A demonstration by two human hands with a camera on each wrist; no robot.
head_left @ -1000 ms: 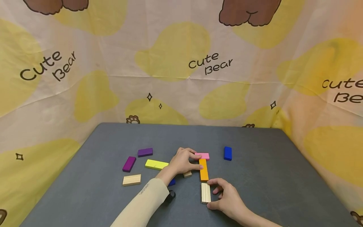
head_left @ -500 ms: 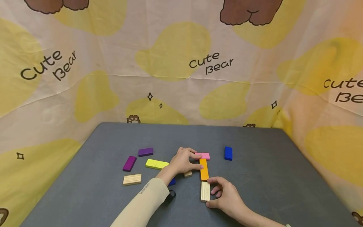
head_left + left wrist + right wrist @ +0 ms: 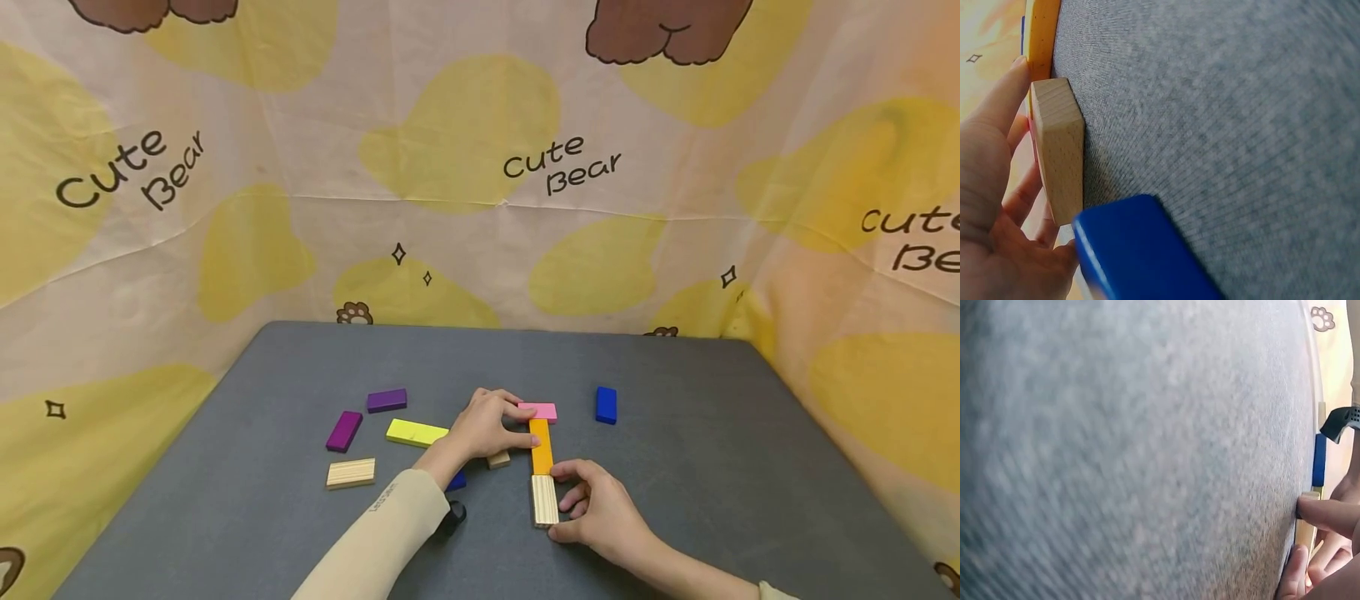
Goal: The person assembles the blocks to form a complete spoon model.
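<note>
A ribbed pale wooden block (image 3: 544,502) lies lengthwise against the near end of an orange block (image 3: 541,457). Across the orange block's far end sits a pink block (image 3: 543,412), forming a T shape. My left hand (image 3: 482,427) has its thumb on the orange block's left side and its index fingertip by the pink block; its other fingers are partly hidden. With thumb and index finger at its two ends, my right hand (image 3: 600,510) holds the ribbed wooden block. In the left wrist view, a plain wooden block (image 3: 1063,165) lies beside the left hand.
Left of the hands lie a yellow block (image 3: 414,432), two purple blocks (image 3: 386,401) and another ribbed wooden block (image 3: 351,473). A blue block (image 3: 1141,250) is partly under the left forearm. Another blue block (image 3: 606,405) lies at right. Printed cloth (image 3: 465,275) hangs behind the table.
My right hand has pushed the ribbed wooden block away from me, closing the gap to the orange block. The left hand has kept its place on the row.
</note>
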